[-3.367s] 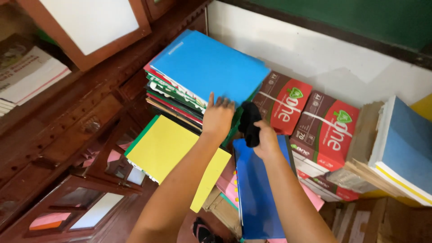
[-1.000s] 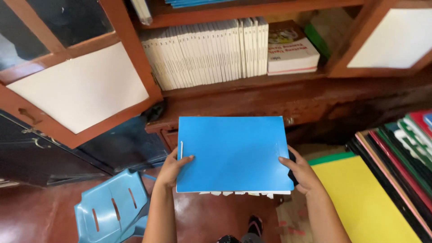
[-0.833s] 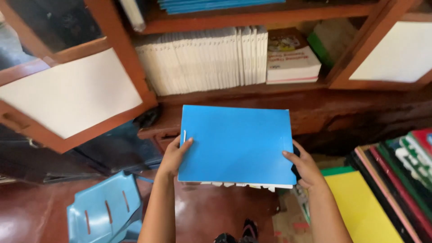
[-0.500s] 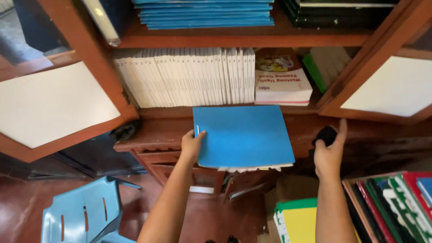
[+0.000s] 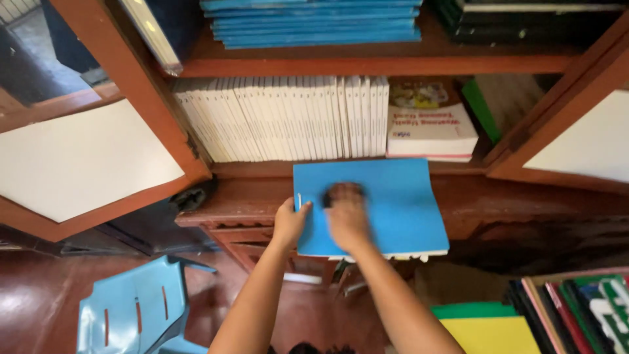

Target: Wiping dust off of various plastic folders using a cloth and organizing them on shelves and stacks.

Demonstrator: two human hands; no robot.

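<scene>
Left hand: the left hand point(image 5: 290, 221) grips the left edge of the blue folder point(image 5: 393, 203), thumb on the top face, remaining fingers hidden beneath it; closed on that edge.
Right hand: the right hand point(image 5: 345, 213) lies palm-down on the top face of the folder, left of its middle. It is motion-blurred; whether the fingers are spread or curled cannot be told, and it grasps nothing.
Blue folder: lies flat on the wooden ledge point(image 5: 249, 200) of the cabinet, just below the lower shelf. Its far edge is near the shelf front; its near edge overhangs the front edge of the ledge. White sheets show along the near edge.
Lower shelf: a row of white booklets point(image 5: 282, 118) stands upright along the left and middle portion. At the right end a flat stack of books point(image 5: 429, 128) lies just beside the row, with a green folder point(image 5: 483, 111) leaning to its right.
Upper shelf: a stack of blue folders point(image 5: 314, 23) lies flat at the middle; dark books point(image 5: 531, 19) lie toward the right end.
Cabinet doors: the left door point(image 5: 85, 157) and the right door point(image 5: 576, 141) stand open, each with a white panel in a wooden frame.
Floor: a light blue plastic chair point(image 5: 131, 308) stands at lower left. A yellow folder point(image 5: 488, 334) and coloured books point(image 5: 576, 308) lie at lower right.
</scene>
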